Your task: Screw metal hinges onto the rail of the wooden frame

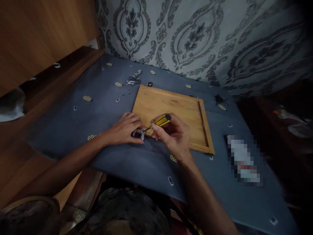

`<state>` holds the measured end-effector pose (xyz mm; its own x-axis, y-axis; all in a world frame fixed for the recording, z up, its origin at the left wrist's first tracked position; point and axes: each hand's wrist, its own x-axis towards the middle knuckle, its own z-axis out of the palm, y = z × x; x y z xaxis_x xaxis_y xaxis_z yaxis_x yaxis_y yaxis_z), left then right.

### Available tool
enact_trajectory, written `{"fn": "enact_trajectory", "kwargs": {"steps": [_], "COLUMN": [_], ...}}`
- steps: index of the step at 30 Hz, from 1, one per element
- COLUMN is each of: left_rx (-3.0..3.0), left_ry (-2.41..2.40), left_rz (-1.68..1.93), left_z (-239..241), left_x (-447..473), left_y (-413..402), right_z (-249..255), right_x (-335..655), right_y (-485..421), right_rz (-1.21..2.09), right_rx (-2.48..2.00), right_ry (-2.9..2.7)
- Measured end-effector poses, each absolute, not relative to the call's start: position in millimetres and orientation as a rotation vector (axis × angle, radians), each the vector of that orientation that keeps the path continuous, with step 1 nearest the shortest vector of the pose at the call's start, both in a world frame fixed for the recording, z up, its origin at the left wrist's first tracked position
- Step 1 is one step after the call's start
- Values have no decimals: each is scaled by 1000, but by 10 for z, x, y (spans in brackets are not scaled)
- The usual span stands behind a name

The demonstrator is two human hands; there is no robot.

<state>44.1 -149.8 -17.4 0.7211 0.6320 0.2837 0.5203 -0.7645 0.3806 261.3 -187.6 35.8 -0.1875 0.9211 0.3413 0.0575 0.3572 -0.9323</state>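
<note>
A framed wooden panel [168,102], like a cabinet door, lies flat on the table. At its near left corner, my left hand [126,129] is closed around a small metal hinge [142,134], pressing it against the frame's edge. Fingers partly cover the hinge. My right hand [179,135] grips a yellow and black screwdriver [161,121] by its handle, above the panel's near edge. The screwdriver's thin shaft slants down to the left, and its tip meets the hinge. Whether a screw sits under the tip is too small to tell.
Several metal hinge parts [134,79] and loose screws [129,93] lie beyond the panel's left side. A small dark item [150,84] sits behind it. A black object [220,99] and a blurred-out item [244,160] are to the right on the blue tablecloth [144,163].
</note>
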Motion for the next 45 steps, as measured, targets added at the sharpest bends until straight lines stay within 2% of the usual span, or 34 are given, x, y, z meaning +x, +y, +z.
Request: {"fn": "enact_trajectory", "kwargs": {"steps": [14,27,45], "left_rx": [2623,2645,2641], "left_ry": [917,909,921], "left_rz": [554,560,554], "left_z": [-160,-145,-162], "left_x": [442,447,445], "left_y": [-1500,-1512,-1509], "right_z": [376,415,395], "right_x": [2683,2602,2482], "right_y": [-1866,-1625,-1568], "right_rz": [1014,1265,1190], "right_rx": [-937,-862,-910], "right_ry": [-1603,-1626,-1598]}}
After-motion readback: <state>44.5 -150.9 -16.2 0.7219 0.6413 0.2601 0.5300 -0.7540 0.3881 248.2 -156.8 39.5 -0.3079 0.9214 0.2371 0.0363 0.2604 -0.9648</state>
